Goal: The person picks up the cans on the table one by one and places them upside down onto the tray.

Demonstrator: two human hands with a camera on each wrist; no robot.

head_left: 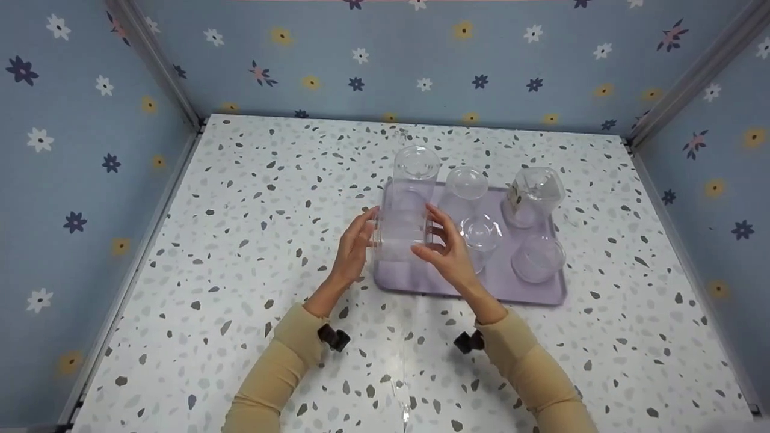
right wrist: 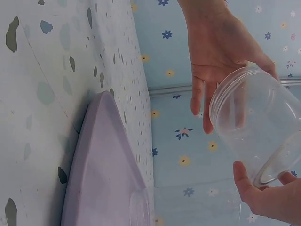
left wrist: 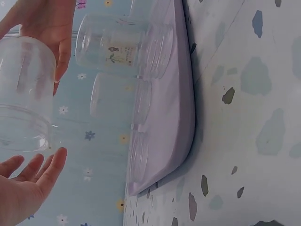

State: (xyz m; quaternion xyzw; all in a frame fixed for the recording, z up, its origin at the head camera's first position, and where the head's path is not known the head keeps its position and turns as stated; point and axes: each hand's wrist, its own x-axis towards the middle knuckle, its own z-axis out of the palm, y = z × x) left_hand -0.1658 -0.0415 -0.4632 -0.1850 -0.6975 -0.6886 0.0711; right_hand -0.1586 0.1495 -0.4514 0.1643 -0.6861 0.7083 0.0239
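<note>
A clear plastic jar (head_left: 402,234) lies sideways in the air over the left part of a lilac tray (head_left: 433,285). The right hand (head_left: 450,255) grips its right end, thumb and fingers bent round the edge in the right wrist view. At the other end, the left hand (head_left: 352,249) faces the ridged mouth with its fingers loosely extended; whether it touches the jar is hard to tell. Just behind stands a tall clear jar (head_left: 415,180). The left wrist view shows the left hand (left wrist: 26,193) below the held jar (left wrist: 23,75).
More clear containers stand on the tray: a round jar (head_left: 468,183), another jar (head_left: 481,233), an angular jar (head_left: 544,186) with a printed label, and a low round jar (head_left: 538,258). The speckled table (head_left: 252,210) meets flowered wall panels (head_left: 397,66) at back and sides.
</note>
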